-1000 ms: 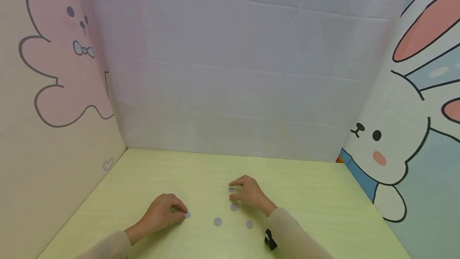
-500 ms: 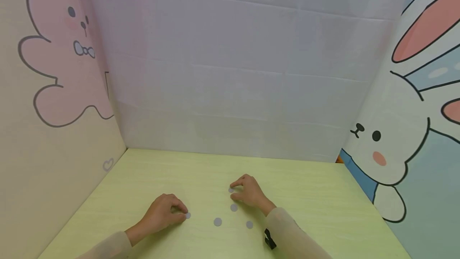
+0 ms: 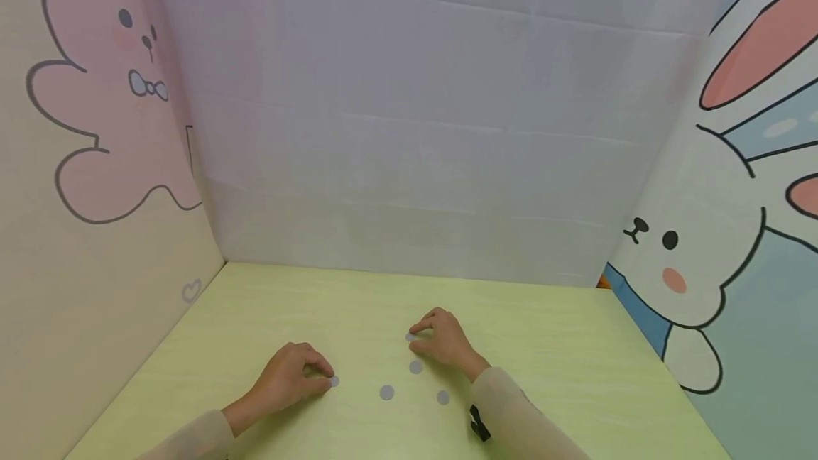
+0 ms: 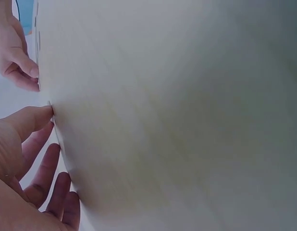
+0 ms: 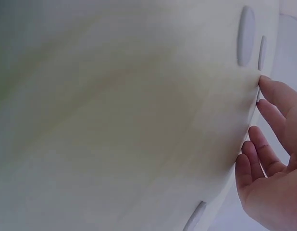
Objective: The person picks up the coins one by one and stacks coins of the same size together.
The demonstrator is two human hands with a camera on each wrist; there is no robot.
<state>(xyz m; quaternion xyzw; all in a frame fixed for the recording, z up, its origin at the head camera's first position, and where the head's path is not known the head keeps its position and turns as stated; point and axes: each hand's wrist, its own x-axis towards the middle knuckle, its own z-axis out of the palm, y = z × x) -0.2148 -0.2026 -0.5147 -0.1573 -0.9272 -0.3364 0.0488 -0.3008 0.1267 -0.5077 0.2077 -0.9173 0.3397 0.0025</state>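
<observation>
On the pale yellow-green table, my left hand (image 3: 289, 378) pinches a small flat grey disc (image 3: 335, 380) between thumb and forefinger. Its other fingers rest on the surface in the left wrist view. Further back and to the right, my right hand (image 3: 444, 341) has thumb and forefinger at opposite edges of another grey disc (image 3: 410, 337). In the right wrist view a thin strip of that disc (image 5: 258, 95) shows between those fingertips. Three more grey discs lie flat nearby: one between the hands (image 3: 386, 392), one just below the right thumb (image 3: 415, 367), and one near the right sleeve (image 3: 443, 397).
A yellow-green table (image 3: 307, 304) spreads under both hands. A plain pale sheet (image 3: 415, 162) closes off the back. Sheets with a pink cartoon animal (image 3: 115, 126) and a white rabbit (image 3: 696, 254) flank the sides. A black object (image 3: 479, 423) sits by the right sleeve.
My right thumb and forefinger have drawn slightly closer together around the far disc. My left hand and the three loose discs have stayed in place.
</observation>
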